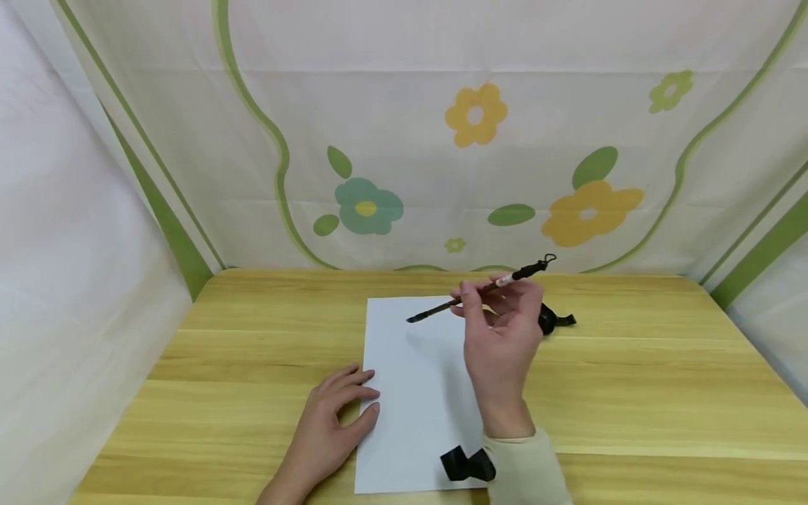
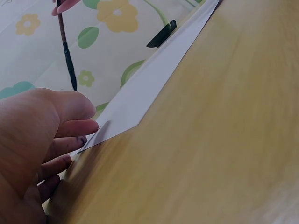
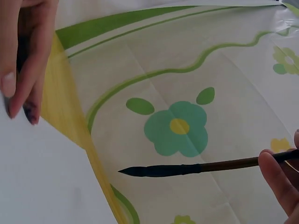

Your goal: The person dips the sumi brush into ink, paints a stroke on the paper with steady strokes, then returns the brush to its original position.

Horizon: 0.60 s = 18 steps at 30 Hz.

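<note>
My right hand (image 1: 503, 330) pinches a writing brush (image 1: 435, 308) with a brown shaft, a white label and a black loop at its end. The dark, pointed brush tip (image 3: 140, 171) hangs in the air over the upper part of a white sheet of paper (image 1: 410, 421), tilted down to the left. My left hand (image 1: 328, 424) rests at the paper's left edge with fingers spread and slightly bent. Dark smudges mark some of the left fingertips (image 2: 80, 142). No writing shows on the visible part of the sheet.
A round black object (image 1: 548, 320) with a short handle-like end lies beyond the right hand, partly hidden by it. Black angular pieces (image 1: 467, 464) show at the paper's lower right by the sleeve. The wooden table (image 1: 240, 365) ends at a flowered curtain (image 1: 416, 140).
</note>
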{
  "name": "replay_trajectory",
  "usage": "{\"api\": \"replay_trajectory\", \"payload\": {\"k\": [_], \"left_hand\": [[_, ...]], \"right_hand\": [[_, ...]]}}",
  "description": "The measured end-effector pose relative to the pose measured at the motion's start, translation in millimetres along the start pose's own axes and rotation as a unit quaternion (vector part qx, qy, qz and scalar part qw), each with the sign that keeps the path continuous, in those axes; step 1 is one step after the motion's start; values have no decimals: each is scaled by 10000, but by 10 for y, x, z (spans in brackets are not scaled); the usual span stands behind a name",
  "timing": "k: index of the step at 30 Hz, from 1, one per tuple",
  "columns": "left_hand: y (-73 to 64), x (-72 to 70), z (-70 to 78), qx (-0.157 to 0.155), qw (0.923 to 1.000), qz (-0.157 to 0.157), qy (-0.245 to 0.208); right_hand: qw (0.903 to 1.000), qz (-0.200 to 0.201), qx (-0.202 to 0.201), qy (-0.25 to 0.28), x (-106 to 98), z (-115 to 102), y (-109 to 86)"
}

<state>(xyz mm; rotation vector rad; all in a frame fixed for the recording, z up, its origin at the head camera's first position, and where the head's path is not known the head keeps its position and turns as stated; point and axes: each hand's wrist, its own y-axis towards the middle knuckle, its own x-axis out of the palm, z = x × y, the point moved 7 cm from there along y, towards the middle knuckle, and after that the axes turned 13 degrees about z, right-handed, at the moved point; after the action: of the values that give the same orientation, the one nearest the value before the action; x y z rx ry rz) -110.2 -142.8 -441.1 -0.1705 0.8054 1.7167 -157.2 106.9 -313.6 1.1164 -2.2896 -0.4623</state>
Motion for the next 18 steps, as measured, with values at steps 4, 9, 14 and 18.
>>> {"api": "replay_trajectory", "payload": {"k": [4,9,14,18], "left_hand": [[5,5,13,61,10000,28,-51],[26,9,19,82,10000,23,-24],[35,-8,18,56,10000,24,11],[32,-21,12,35,10000,45,1]], "right_hand": [[9998,-132,-140,41,102,-32,-85],[9992,-317,-245,42,165,-49,-147],[9985,-482,-271,-2,232,-31,-210],[9975,-639,-305,-77,292,-1,-277]]}}
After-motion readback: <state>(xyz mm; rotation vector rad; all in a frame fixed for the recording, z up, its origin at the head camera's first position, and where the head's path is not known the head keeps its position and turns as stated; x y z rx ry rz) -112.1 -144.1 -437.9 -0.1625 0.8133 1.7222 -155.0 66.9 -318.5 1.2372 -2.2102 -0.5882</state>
